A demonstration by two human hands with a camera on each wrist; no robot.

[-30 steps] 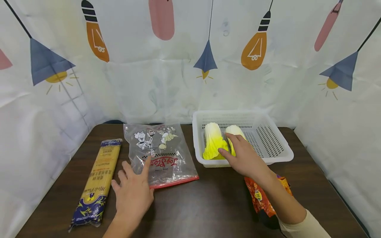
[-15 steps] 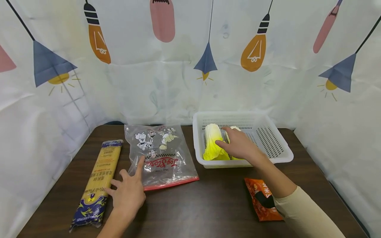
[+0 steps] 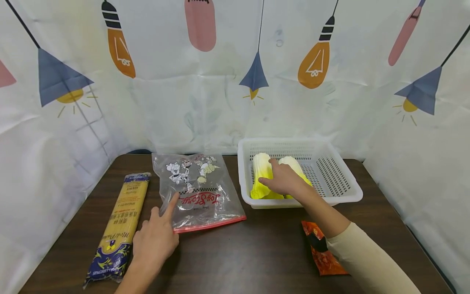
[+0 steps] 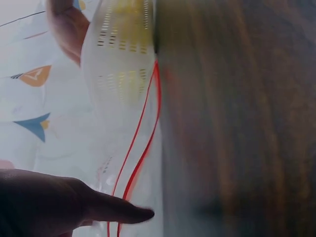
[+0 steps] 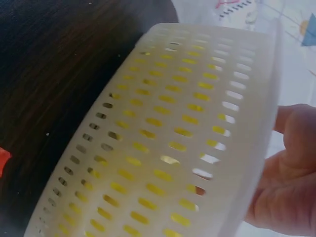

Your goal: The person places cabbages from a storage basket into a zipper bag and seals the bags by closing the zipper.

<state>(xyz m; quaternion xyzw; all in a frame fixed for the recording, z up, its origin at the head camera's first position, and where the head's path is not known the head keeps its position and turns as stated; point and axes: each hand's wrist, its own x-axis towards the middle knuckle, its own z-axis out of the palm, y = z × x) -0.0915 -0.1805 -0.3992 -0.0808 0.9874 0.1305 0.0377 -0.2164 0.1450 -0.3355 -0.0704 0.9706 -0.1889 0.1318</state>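
A clear zip bag point(image 3: 205, 196) with cartoon print and a red seal lies flat on the table. My left hand point(image 3: 156, 237) is at its lower left corner, index finger extended over the bag; contact is unclear. In the left wrist view, a thumb point(image 4: 118, 207) crosses the red seal. My right hand point(image 3: 284, 177) reaches over the front rim of a white basket point(image 3: 338, 200), its fingers by the left of two yellow-white napa cabbages point(image 3: 261, 165). The other cabbage point(image 3: 291, 163) is partly behind this hand. In the right wrist view, the basket wall hides part of the hand point(image 5: 291, 173).
A yellow and blue spaghetti pack point(image 3: 119, 228) lies left of my left hand. An orange packet point(image 3: 327, 261) is partly covered by my right sleeve and a black wrist piece. A printed cloth point(image 3: 165, 106) hangs behind the dark table point(image 3: 235, 261).
My right hand has moved left, from the right cabbage toward the left one. My left hand has shifted slightly left and down, its spread fingers drawing in while the index stays extended.
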